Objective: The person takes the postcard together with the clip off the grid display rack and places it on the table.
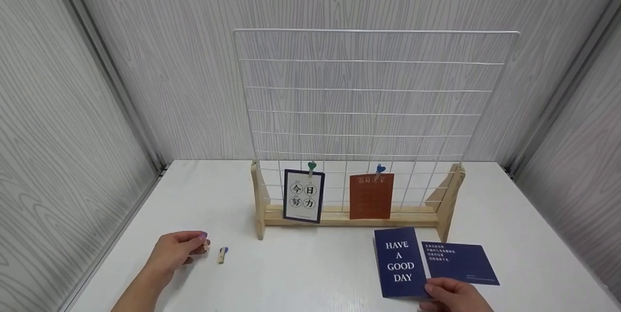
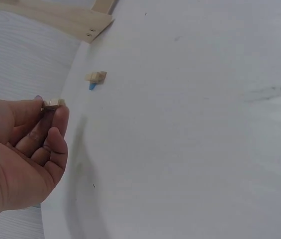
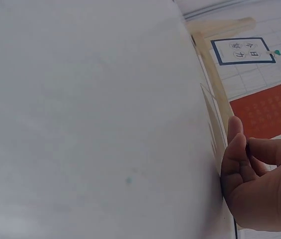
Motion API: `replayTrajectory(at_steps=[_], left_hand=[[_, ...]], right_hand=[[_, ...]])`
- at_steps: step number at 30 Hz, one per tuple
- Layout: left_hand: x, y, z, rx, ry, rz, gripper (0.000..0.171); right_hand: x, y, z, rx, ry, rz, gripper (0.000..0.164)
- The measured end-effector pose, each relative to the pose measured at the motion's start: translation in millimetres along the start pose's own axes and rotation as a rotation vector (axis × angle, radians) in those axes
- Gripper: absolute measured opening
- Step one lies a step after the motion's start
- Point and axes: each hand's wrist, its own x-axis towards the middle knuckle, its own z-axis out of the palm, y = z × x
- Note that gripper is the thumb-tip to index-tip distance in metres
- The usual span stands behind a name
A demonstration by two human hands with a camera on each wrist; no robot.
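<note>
My left hand (image 1: pixel 170 256) pinches a small wooden clothespin (image 1: pixel 205 244) with a purple top between thumb and fingers, just above the table. In the left wrist view this clothespin (image 2: pixel 54 103) shows at the fingertips. To its right lies a second clothespin (image 1: pixel 221 256) with a blue heart. At the front right, my right hand (image 1: pixel 453 295) grips the lower right corner of a dark blue card (image 1: pixel 400 261) reading "HAVE A GOOD DAY". Another dark blue card (image 1: pixel 461 263) lies flat on the table behind that hand. In the right wrist view the right hand's (image 3: pixel 259 184) fingers are curled.
A white wire grid (image 1: pixel 361 113) stands in a wooden base (image 1: pixel 330 221) at the table's back. A blue-bordered white card (image 1: pixel 303 209) hangs there from a green-heart clothespin (image 1: pixel 312 167), and a rust-red card (image 1: pixel 371 200) from a blue-heart clothespin (image 1: pixel 380 169). Grey wood-patterned walls surround the table.
</note>
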Motion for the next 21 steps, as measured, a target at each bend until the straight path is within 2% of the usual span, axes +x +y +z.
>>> replayTrajectory(at_steps=[7,13,21], left_hand=[[2.1,-2.4,1.5,0.016,-0.026,-0.026,0.032],[3.1,-2.9,2.3,0.018,-0.035,-0.023,0.036],[6.8,-4.6,4.2,0.020,-0.033,-0.047,0.032]], right_hand=[[1.4,1.6,0.3,0.018,0.013,0.008,0.021],[1.6,2.0,2.5,0.017,0.039,0.007,0.023],[4.6,2.7,0.6,-0.039,0.051,0.016,0.023]])
